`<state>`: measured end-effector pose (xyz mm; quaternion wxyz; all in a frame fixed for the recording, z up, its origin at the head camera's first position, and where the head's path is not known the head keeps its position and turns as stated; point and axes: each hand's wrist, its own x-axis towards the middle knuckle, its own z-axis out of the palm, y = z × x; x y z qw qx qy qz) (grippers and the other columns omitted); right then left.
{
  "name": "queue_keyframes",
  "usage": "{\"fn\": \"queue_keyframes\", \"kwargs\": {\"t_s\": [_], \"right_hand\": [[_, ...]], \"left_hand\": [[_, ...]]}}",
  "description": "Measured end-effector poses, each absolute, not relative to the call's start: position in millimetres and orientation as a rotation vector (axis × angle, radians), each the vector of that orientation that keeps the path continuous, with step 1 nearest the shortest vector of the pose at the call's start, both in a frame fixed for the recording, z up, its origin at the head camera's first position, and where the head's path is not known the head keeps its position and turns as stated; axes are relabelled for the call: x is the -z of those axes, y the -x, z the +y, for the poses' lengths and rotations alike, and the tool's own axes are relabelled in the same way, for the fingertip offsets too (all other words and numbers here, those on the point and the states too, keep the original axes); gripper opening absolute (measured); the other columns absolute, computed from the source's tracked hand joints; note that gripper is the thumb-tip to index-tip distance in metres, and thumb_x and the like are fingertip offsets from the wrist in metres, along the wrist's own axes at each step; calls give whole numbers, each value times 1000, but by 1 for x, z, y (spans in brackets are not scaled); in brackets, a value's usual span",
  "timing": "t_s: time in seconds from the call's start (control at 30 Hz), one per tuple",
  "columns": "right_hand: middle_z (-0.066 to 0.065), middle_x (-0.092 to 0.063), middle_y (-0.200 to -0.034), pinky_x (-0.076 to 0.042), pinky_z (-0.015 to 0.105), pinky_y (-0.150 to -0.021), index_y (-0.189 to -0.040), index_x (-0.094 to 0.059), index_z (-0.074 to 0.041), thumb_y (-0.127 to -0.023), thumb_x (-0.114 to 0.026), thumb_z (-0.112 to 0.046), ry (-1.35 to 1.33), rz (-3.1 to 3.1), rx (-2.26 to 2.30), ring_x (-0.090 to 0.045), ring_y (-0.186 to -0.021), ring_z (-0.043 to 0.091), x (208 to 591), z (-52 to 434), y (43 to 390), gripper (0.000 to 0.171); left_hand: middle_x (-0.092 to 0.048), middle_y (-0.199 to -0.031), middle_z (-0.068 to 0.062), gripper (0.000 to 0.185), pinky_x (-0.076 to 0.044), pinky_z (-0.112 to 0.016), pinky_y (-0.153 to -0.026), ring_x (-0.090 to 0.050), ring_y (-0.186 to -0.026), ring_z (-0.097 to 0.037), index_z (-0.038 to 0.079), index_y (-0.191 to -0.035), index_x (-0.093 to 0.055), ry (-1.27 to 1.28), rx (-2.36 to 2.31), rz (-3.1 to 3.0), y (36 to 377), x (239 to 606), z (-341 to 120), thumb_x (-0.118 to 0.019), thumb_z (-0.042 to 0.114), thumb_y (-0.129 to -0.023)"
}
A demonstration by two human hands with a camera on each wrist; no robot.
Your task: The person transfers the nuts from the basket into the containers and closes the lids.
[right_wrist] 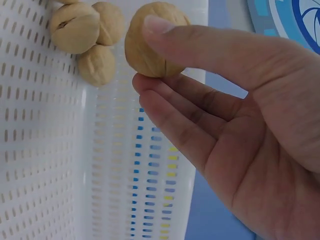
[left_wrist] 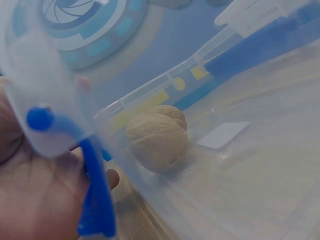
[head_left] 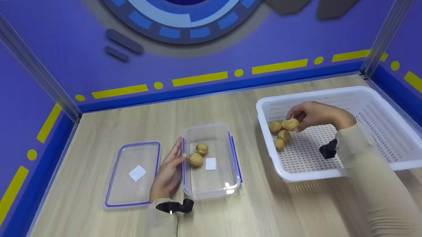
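My right hand (head_left: 310, 115) pinches a walnut (right_wrist: 155, 40) between thumb and fingertips, inside the white basket (head_left: 284, 176). In the right wrist view, several more walnuts (right_wrist: 75, 29) lie close together on the basket floor near its side wall. At my left hand (head_left: 168, 178), the thumb lies on the left rim of a clear plastic container (head_left: 213, 192), its other fingers along the outside wall. Two walnuts (head_left: 195, 159) sit side by side in this container, close to the thumb. A blue-edged latch flap (left_wrist: 97, 190) hangs beside the palm in the left wrist view.
Left of the container lies its clear lid (head_left: 132, 174) with a blue seal, a white label (head_left: 137, 173) on it. Another white label (head_left: 210, 163) shows on the container floor. Printed blue panels (head_left: 205, 64) enclose the wooden table (head_left: 252, 216) at the back and sides.
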<state>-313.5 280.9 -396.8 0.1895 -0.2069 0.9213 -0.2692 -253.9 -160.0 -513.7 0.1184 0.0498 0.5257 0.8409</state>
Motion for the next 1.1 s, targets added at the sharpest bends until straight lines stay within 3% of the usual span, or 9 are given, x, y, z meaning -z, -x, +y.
{"fn": "queue_keyframes", "kwargs": {"t_s": [0.4,1.1], "right_hand": [[15,-68,-107,-54,44,-88,-117,-63,0,-80,-72,-6,682,2612,756,-63,-100,28,381,262,307,38],[9,-69,-104,-53,43,-88,-115,-66,-4,-79,-72,-3,863,2678,775,-63,-97,25,358,232,299,36]], "left_hand": [[4,-163,-7,67,10,-33,-121,11,-149,-20,3,-153,-8,-135,-2470,1525,254,515,-160,-37,-9,-94],[7,-162,-9,69,11,-35,-121,14,-149,-21,1,-153,-4,-207,-2448,1536,255,517,-162,-39,-7,-93]]}}
